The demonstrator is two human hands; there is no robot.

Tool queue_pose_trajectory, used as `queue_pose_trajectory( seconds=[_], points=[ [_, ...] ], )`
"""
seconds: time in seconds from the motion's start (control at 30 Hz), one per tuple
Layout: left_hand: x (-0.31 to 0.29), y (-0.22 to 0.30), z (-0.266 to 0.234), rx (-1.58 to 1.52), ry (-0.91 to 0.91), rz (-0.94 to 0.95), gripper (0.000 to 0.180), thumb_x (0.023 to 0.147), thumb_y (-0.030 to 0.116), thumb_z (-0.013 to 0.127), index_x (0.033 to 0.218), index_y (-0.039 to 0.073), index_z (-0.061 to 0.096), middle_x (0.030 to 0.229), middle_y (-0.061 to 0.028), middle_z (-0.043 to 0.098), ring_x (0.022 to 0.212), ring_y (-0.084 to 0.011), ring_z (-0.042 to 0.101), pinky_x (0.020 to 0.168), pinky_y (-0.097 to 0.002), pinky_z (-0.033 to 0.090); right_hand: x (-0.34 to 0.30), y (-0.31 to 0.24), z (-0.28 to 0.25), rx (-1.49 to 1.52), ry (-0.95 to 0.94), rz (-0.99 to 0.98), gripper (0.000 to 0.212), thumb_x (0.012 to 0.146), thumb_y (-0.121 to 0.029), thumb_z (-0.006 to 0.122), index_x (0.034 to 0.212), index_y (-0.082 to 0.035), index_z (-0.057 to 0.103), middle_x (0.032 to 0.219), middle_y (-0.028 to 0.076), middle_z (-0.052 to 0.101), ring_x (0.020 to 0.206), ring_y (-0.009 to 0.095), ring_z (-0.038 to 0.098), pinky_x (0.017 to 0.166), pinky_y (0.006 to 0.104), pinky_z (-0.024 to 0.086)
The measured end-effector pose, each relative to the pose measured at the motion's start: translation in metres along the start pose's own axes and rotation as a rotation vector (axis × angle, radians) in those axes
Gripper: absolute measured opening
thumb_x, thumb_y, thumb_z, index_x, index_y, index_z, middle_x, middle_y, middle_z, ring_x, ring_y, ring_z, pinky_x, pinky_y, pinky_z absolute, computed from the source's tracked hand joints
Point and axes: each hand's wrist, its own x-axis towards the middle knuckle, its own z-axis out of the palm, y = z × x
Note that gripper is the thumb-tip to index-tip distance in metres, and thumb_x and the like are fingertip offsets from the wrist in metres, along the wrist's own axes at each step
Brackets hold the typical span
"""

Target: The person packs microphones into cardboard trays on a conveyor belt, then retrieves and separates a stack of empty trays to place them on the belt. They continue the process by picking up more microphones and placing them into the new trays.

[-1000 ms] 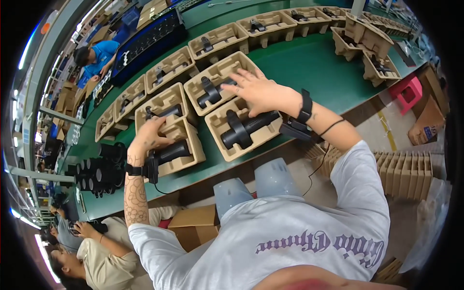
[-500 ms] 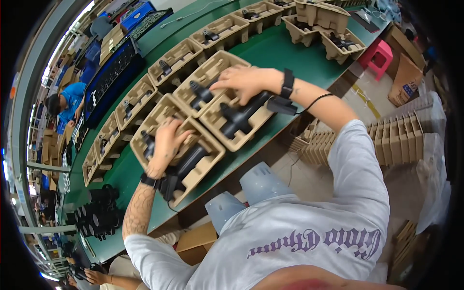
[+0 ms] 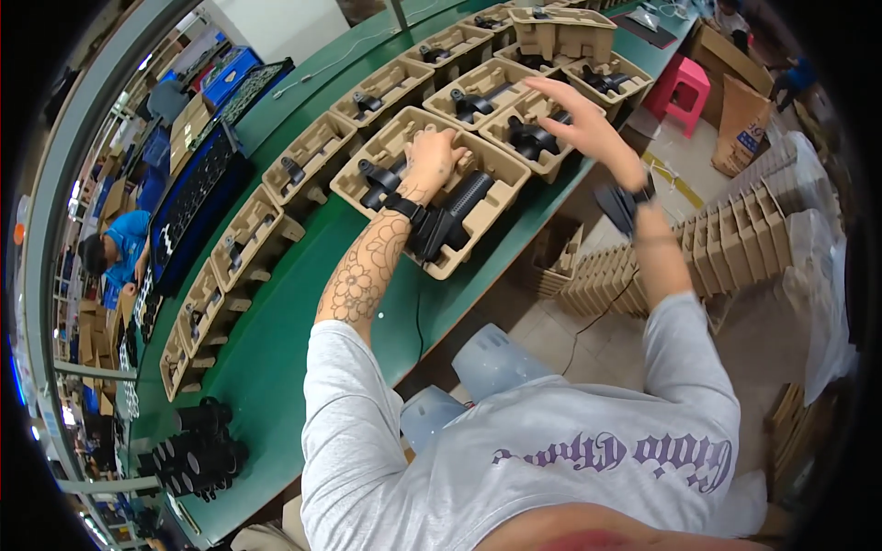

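Note:
A brown moulded pulp tray (image 3: 503, 204) lies on the green table in front of me. My left hand (image 3: 430, 158) reaches into it with fingers curled over its middle ridge. On the near side of this tray rests a long black part with a ribbed barrel (image 3: 467, 204); a smaller black bracket-like part (image 3: 378, 174) sits on the far side. My right hand (image 3: 588, 129), fingers spread and holding nothing, hovers over a second pulp tray (image 3: 551, 171). That tray contains a black T-shaped part (image 3: 533, 140) and another black bracket-like part (image 3: 471, 106).
A row of similar filled trays (image 3: 310, 158) curves along the table's far side. Stacked trays (image 3: 562, 33) stand at the far right. Black cylinders (image 3: 197, 450) cluster at the near left. Beyond the table's right edge are a pink stool (image 3: 682, 92) and many nested trays (image 3: 680, 243).
Both trays have slid right and away along the table, my left hand moving with the nearer one. My right hand has come off the farther tray and risen to the right.

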Motion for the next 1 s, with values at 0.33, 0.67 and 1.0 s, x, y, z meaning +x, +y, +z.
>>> queue_pose_trajectory(
  seconds=[0.33,0.67,1.0],
  points=[
    [-0.012,-0.004,-0.042,-0.005,-0.021,-0.001,0.037,0.087,0.035,0.055,0.108,0.004,0.057,0.11,-0.0195,0.058,0.097,-0.0382,0.056,0.085,-0.048,0.043,-0.345,0.021,0.122,0.177,0.354,1.245,0.032,0.092,-0.017,0.049,0.118,0.001,0.051,0.092,0.008,0.062,0.079,0.014,0.058,0.069,0.0272,0.046],
    [-0.316,0.008,-0.07,-0.192,0.081,-0.323,0.046,0.079,0.008,0.058,0.123,0.0,0.047,0.125,-0.0223,0.047,0.117,-0.0367,0.044,0.101,-0.0469,0.031,-0.393,0.108,0.257,1.12,0.612,1.865,0.078,0.078,-0.052,0.06,0.14,-0.016,0.031,0.144,0.017,0.028,0.127,0.035,0.036,0.093,0.0519,0.039],
    [-0.359,0.033,-0.052,0.294,-0.316,-0.416,0.082,0.064,0.021,0.073,0.135,0.004,0.036,0.142,-0.0174,0.032,0.133,-0.0334,0.028,0.109,-0.0528,0.018,-0.375,0.153,0.36,1.265,1.0,2.065,0.052,0.081,-0.04,0.06,0.128,-0.023,0.043,0.134,0.013,0.036,0.121,0.041,0.033,0.094,0.0594,0.035]
  ],
)
